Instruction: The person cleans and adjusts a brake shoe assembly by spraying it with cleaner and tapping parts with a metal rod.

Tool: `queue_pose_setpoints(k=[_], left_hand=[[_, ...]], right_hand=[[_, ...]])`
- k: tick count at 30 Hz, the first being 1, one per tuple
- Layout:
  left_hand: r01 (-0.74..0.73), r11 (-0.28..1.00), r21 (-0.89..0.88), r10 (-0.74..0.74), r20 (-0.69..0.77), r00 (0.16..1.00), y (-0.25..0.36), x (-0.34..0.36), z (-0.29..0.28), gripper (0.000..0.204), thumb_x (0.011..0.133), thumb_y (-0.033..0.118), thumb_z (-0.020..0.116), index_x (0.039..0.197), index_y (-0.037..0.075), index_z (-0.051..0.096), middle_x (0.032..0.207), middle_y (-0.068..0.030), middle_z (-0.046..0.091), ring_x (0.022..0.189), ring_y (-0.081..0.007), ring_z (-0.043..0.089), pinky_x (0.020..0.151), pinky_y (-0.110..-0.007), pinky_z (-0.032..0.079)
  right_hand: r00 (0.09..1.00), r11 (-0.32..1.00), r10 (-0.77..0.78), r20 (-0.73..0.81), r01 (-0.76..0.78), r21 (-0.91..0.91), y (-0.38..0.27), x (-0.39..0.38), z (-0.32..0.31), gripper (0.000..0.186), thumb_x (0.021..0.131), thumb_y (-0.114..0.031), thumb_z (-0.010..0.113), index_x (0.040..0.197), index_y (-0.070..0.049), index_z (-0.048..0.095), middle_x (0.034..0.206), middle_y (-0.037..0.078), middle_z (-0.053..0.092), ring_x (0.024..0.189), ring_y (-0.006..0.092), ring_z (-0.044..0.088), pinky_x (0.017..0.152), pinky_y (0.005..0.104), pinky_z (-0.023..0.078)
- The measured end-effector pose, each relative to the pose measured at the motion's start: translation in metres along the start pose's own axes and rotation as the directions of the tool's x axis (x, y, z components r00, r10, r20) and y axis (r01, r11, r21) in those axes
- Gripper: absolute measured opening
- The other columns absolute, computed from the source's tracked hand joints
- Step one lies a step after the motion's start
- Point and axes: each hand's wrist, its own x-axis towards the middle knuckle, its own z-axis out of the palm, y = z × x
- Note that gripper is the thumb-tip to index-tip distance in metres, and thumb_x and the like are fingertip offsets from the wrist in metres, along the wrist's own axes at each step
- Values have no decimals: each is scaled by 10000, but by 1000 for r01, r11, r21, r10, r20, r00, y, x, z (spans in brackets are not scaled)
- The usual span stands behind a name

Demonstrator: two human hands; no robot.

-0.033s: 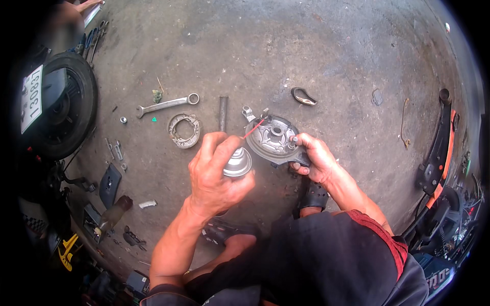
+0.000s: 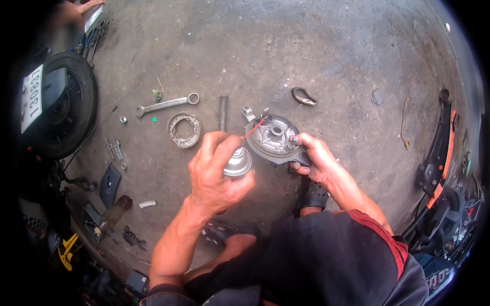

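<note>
In the head view, the step in hand looks like spraying a round metal plate (image 2: 276, 133), which the right hand (image 2: 317, 159) holds up over the floor (image 2: 352, 56), thumb and fingers pinching its lower right edge. The left hand (image 2: 214, 173) wraps around a spray can (image 2: 238, 164), its red straw (image 2: 254, 129) reaching over the plate's upper left part; whether the tip touches cannot be told. The next move seems to call for a steady plate and careful aim.

Around them lie a metal pipe (image 2: 223, 109) just beyond the left hand, a metal ring (image 2: 190, 144) and a wrench (image 2: 166, 105). Nothing seems to block the straw, though a dark shoe (image 2: 316, 193) sits close to the right hand.
</note>
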Motion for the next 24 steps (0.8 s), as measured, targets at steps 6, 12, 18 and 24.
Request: queue_pose_setpoints(k=[6, 12, 18, 24], left_hand=[[-6, 1000, 26, 6, -4, 1000, -1, -1, -1, 487, 551, 92, 704, 1025, 78, 591, 935, -131, 560, 730, -317, 614, 607, -401, 509], [-77, 997, 11, 78, -38, 996, -10, -7, -12, 550, 544, 87, 737, 1067, 71, 566, 990, -152, 560, 777, -319, 619, 646, -392, 517], [-117, 967, 226, 108, 54, 993, -28, -22, -84, 818, 577, 139, 813, 1276, -2, 411, 1182, -230, 507, 1021, -360, 570, 853, -406, 492], [81, 915, 396, -56, -75, 996, -46, -73, -157, 772, 567, 61, 789, 1218, 19, 376, 1124, -193, 483, 1031, -343, 511, 905, -406, 422]], right_hand=[[1000, 1000, -1, -26, 0, -13, -1, 0, 1, 227, 871, -203, 519, 967, 1, 547, 749, 124, 604, 443, 156, 486, 292, 223, 291], [1000, 1000, -6, 0, 6, -20, 1, 0, -1, 224, 869, -206, 522, 964, -4, 547, 756, 121, 602, 443, 149, 481, 291, 220, 296], [999, 993, -34, 19, 36, -110, 2, -1, 3, 231, 863, -209, 567, 963, -2, 551, 758, 103, 608, 440, 136, 482, 288, 217, 296], [969, 897, -245, 39, 242, -369, 6, -6, 11, 346, 828, -181, 595, 1092, 26, 509, 741, 65, 596, 408, 95, 459, 313, 235, 312]])
